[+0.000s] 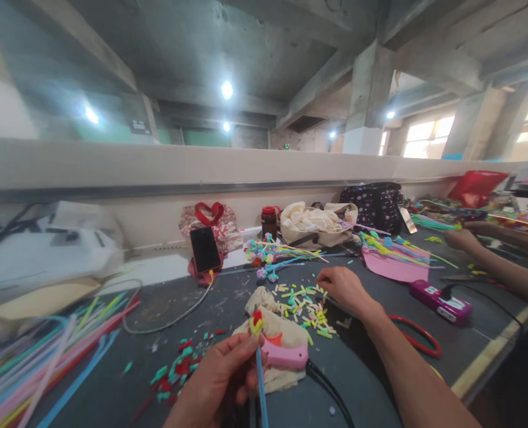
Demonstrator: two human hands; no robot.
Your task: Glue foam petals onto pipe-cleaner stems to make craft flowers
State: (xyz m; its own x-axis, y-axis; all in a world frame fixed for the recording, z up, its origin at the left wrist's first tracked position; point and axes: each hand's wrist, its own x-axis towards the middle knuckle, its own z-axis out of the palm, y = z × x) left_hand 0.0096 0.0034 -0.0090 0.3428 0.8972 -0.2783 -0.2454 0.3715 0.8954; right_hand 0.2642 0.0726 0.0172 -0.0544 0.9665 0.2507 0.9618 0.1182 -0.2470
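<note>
My left hand (217,380) is at the bottom middle, fingers pinched round a blue stem (261,386) topped with a small red and yellow flower (256,321). My right hand (344,289) reaches out over the dark table (370,380), fingers curled down onto a scatter of short yellow and green cut pieces (306,306); what it grips, if anything, is hidden. A pink glue gun (285,355) lies on a cream cloth (272,333) between the two hands.
Long coloured strips (45,362) lie at the left, a phone (205,249) leans on a red bag, finished flowers (272,252) lie behind. A pink sheet (392,264), a magenta device (442,300) and red scissors (417,339) sit right. Another person's arms (490,255) work at far right.
</note>
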